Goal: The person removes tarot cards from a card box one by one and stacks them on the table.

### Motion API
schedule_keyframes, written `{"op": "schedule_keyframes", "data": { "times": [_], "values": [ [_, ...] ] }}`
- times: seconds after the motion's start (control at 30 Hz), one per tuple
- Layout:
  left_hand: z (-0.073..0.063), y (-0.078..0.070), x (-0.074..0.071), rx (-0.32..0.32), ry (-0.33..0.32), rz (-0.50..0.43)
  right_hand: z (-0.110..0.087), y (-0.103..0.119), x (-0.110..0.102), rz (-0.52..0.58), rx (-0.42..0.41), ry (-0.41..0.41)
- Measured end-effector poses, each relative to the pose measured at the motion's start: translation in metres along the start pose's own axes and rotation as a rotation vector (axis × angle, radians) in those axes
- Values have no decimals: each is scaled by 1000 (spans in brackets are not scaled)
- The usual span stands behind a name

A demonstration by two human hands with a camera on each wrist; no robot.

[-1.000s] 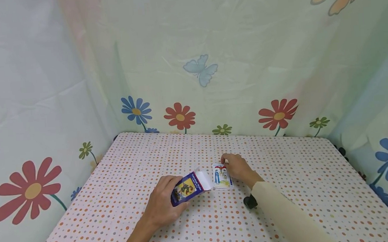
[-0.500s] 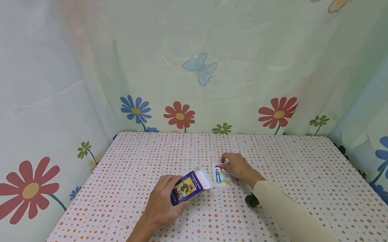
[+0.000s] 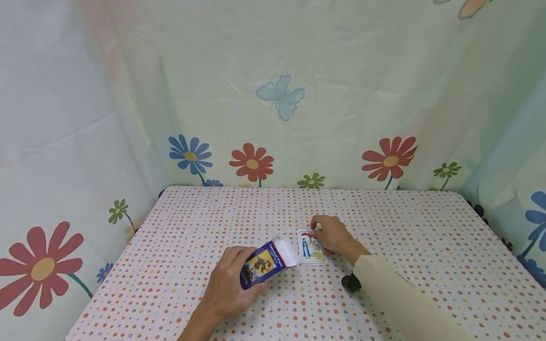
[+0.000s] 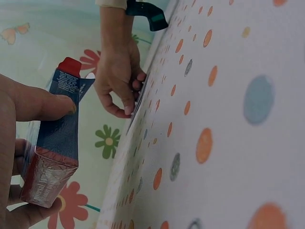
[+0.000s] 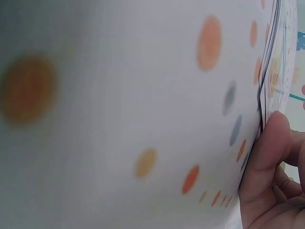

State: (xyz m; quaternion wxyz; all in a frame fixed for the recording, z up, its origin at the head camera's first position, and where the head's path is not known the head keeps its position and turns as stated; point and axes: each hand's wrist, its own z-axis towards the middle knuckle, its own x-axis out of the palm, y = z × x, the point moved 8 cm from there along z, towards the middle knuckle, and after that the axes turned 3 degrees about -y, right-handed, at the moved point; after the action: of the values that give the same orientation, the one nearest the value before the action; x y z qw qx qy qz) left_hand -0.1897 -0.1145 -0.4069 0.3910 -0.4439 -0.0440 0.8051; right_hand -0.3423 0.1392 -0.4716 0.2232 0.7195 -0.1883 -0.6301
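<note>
A purple tarot card box (image 3: 262,265) with a yellow picture is gripped by my left hand (image 3: 230,285). Its white end flap (image 3: 287,253) stands open towards the right. In the left wrist view, the thumb lies on the box's blue side (image 4: 59,124). Just right of the flap, a small stack of tarot cards (image 3: 311,249) lies face up on the table. My right hand (image 3: 335,234) pinches the stack at its upper right corner. In the right wrist view, the thumb (image 5: 269,155) is against the edges of the cards (image 5: 276,71); the other fingers are partly hidden.
A dotted cloth covers the table (image 3: 238,214), which reaches to fabric walls printed with flowers and butterflies. Its far edge meets the back curtain (image 3: 335,109). A black wrist strap (image 3: 351,283) shows by the right sleeve (image 3: 398,298).
The cards' lower edges, a little uneven one second ago, now lie closer together. My right fingers have come slightly further over the top card. The left hand and box have stayed in place.
</note>
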Motion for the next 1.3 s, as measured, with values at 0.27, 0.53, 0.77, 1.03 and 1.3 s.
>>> {"op": "schedule_keyframes", "data": {
  "times": [0.27,0.53,0.77,1.03,1.3],
  "values": [
    [1,0,0,3,2,1,0,0,-1,-14,7,-18],
    [1,0,0,-5,7,2,-3,-1,-6,43,12,-42],
    [1,-1,-1,-3,0,2,-7,-1,-10,119,8,-66],
    [0,-1,0,-13,1,10,-19,9,-13,113,-75,-186],
    [0,0,2,-18,9,0,-43,35,-8,194,-215,-266]
  ]
}}
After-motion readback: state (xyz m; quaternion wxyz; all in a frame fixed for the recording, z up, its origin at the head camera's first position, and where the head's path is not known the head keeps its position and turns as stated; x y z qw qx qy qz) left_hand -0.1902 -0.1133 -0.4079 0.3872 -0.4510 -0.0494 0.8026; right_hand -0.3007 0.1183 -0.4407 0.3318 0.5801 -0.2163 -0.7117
